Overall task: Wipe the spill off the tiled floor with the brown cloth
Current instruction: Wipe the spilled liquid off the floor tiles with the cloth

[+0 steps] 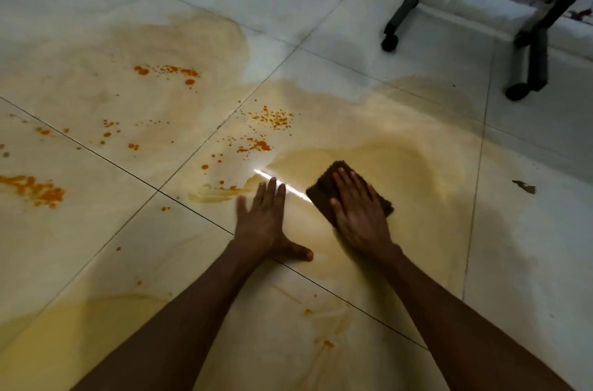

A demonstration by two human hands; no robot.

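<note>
Right hand (359, 214) flat, fingers spread, pressing the brown cloth (324, 188) onto the yellow spill (401, 150); left hand (261, 224) splayed empty on the tiled floor (529, 246) just beside.

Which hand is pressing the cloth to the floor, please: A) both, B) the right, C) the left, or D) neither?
B: the right hand lies flat on the cloth, while the left hand rests bare on the floor beside it.
</note>
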